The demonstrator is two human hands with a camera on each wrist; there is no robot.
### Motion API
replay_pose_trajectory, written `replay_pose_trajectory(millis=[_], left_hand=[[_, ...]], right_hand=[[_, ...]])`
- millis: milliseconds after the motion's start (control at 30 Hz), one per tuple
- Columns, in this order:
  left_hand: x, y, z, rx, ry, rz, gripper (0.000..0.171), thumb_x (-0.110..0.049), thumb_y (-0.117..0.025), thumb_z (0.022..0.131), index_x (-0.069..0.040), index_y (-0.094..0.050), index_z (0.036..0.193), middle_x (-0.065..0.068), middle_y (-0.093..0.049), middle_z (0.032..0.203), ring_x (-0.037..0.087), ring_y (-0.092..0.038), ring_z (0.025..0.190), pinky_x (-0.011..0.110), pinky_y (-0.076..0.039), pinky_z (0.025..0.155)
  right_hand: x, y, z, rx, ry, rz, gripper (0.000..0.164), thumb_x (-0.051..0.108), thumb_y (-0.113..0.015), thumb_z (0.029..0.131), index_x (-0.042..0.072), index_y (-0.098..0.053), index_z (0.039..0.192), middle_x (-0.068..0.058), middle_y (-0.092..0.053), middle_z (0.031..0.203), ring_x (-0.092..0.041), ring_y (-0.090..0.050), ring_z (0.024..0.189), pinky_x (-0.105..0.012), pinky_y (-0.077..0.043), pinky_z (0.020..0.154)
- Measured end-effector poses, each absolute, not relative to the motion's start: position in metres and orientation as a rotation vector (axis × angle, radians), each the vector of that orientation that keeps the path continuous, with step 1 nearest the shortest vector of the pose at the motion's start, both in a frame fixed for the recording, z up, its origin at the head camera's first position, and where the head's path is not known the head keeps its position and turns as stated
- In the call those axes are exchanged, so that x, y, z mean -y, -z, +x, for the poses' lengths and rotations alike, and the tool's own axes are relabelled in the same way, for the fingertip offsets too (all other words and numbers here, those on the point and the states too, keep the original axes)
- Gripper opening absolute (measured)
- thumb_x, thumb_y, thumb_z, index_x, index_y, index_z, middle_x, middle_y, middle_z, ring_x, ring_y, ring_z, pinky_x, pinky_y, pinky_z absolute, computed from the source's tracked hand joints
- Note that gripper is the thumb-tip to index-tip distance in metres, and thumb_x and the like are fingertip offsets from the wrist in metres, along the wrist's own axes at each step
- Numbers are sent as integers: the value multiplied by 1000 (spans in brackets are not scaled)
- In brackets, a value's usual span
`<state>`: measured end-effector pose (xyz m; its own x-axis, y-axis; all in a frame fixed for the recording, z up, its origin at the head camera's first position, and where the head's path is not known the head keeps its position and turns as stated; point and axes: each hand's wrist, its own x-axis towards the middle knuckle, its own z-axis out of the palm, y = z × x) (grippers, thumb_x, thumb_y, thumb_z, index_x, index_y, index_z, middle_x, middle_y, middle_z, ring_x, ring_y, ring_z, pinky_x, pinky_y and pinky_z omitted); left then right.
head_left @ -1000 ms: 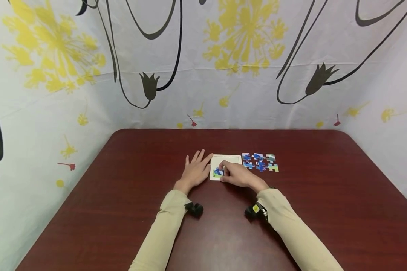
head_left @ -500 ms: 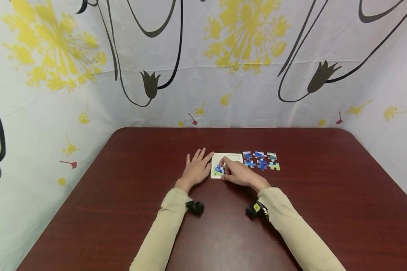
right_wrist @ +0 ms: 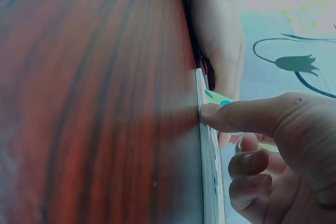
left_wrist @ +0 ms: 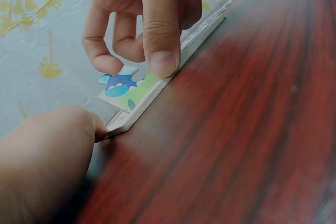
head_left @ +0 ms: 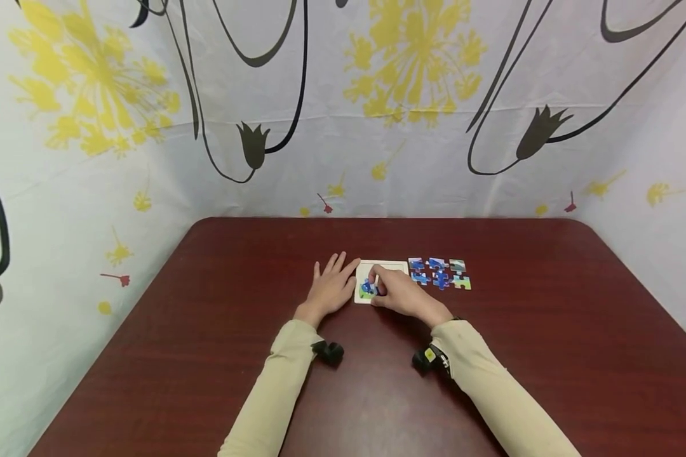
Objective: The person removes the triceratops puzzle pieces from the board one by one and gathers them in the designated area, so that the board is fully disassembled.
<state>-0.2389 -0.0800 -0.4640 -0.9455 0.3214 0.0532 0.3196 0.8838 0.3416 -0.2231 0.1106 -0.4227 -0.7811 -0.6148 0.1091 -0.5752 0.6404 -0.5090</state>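
A pale puzzle tray (head_left: 382, 262) lies flat on the table, a blue and green jigsaw piece (left_wrist: 126, 90) at its near left corner. My right hand (head_left: 403, 293) is over the tray and pinches that piece between thumb and fingertips; the thumb lies at the tray's near edge in the left wrist view. In that view the piece looks slightly tilted, and whether it sits fully flat is unclear. My left hand (head_left: 329, 289) rests with straight, spread fingers on the table, its index finger and thumb touching the tray's left side. The right hand hides part of the tray.
Several loose jigsaw pieces (head_left: 439, 273), mostly blue, lie in two rows just right of the tray. The dark red-brown wooden table (head_left: 251, 266) extends on all sides, and a white patterned cloth (head_left: 331, 82) hangs behind it.
The right fingers shift slightly at the blue and green piece, which they keep pinching in the tray's near left corner. My left hand stays in place.
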Motion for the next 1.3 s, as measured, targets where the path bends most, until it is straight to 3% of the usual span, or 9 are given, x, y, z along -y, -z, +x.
replay_pose_trajectory(millis=[267, 600, 1067, 1300], left_hand=[[80, 465, -240, -3042, -603, 539, 48, -35, -28, 100, -26, -29, 148, 9, -16, 153, 24, -7, 141, 57, 0, 106], [82, 465, -240, -3043, -599, 536, 48, -35, -28, 100, -26, -30, 148, 8, -17, 153, 24, -8, 141, 58, -1, 106], [80, 466, -240, -3058, -602, 533, 48, -35, -31, 100, -27, -31, 147, 8, -18, 153, 25, -10, 141, 58, -2, 106], [80, 465, -239, -3055, -599, 538, 48, -34, -30, 100, -26, -31, 147, 9, -19, 153, 25, -10, 140, 58, -3, 106]], right_hand=[[-109, 419, -224, -2818, 794, -1046, 27, 12, -76, 77, 10, -53, 91, -3, -57, 82, -15, -54, 71, -31, -44, 63], [-104, 417, -219, -2862, 713, -1073, 25, 10, -74, 79, 10, -54, 93, 0, -59, 76, -9, -54, 64, -28, -45, 59], [-98, 417, -216, -2936, 730, -1123, 22, -3, -71, 76, 3, -55, 90, -3, -57, 67, -12, -54, 59, -27, -45, 56], [-100, 414, -216, -2909, 680, -1107, 19, 2, -70, 78, 1, -56, 92, -2, -56, 68, -8, -51, 57, -25, -43, 55]])
